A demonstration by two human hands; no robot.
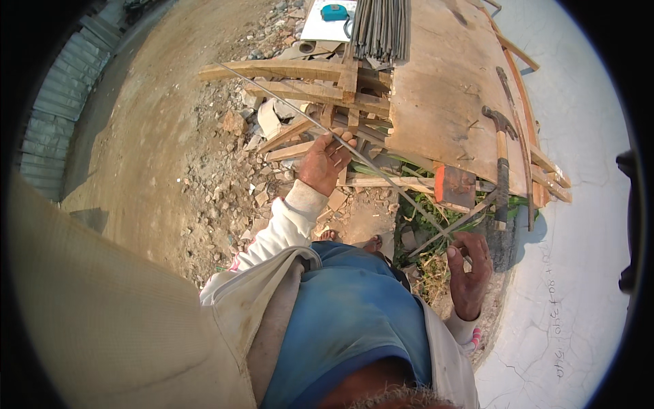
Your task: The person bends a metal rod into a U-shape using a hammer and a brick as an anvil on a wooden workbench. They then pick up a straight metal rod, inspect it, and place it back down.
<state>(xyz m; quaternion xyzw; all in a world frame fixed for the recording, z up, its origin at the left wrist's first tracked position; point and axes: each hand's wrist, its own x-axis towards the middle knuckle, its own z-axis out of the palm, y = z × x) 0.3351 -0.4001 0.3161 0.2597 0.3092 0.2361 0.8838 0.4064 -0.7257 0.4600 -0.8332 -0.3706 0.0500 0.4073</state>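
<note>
My left hand [328, 163] is closed around a long thin metal rod [381, 172], palm turned up. The rod slants from the upper left down to the lower right, crossing in front of the timber. My right hand [470, 275] is beside the rod's lower end, fingers loosely curved and the thumb apart from them. Whether its fingertips touch the rod cannot be made out. Just beyond my right hand are a hammer [501, 163] with a dark grip and a reddish-orange and brown block [454, 187], both at the near edge of a wooden board [443, 102].
A bundle of metal rods [380, 31] lies at the board's far left, by a teal tape measure [334, 12]. A rusty bar [519, 136] is right of the hammer. Wooden beams [293, 70] jut leftward over rubble [255, 177]. A white wall [579, 204] borders the right.
</note>
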